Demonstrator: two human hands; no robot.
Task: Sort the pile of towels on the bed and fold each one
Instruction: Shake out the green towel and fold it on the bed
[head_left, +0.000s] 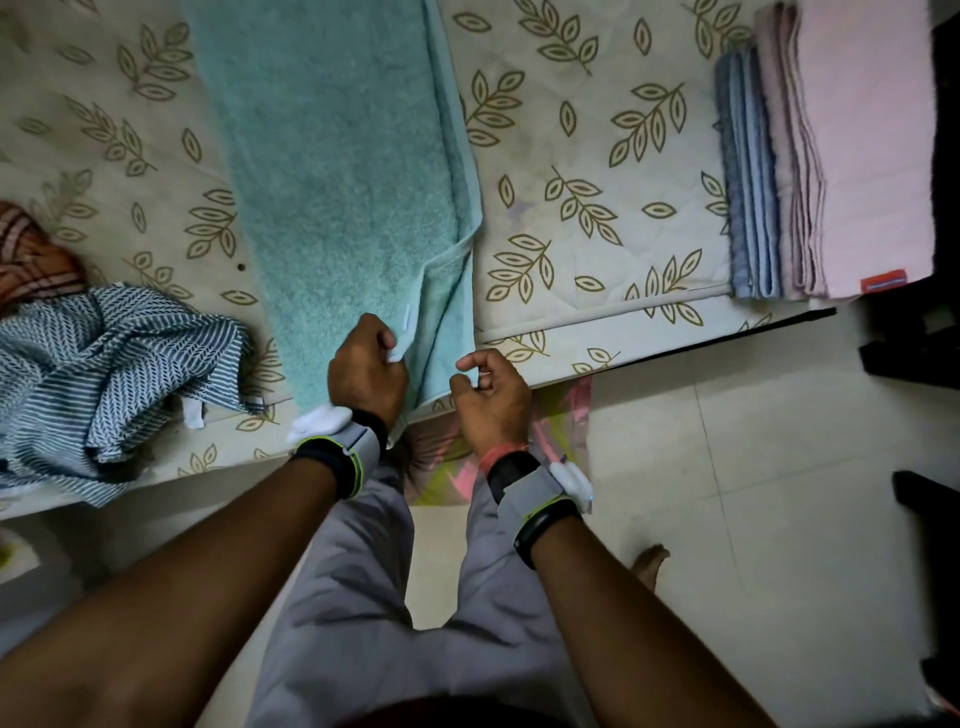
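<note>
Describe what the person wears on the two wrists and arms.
No sleeves are worn. The left wrist carries a black band edged in yellow-green, a grey strap and a white padded piece. The right wrist carries the same set, plus a thin red thread.

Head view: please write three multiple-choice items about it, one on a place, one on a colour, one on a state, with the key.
1. Where lies the folded stack? A on the bed, right part; B on the floor; C on the person's lap.
2. Which colour has the towel pinched by the left hand and right hand? A pink; B teal; C white.
3. How is the striped cloth? A folded; B crumpled; C hanging.
Key: 1 A, it rests near the bed's right corner; 2 B, its pile looks teal; 3 B, it lies bunched.
</note>
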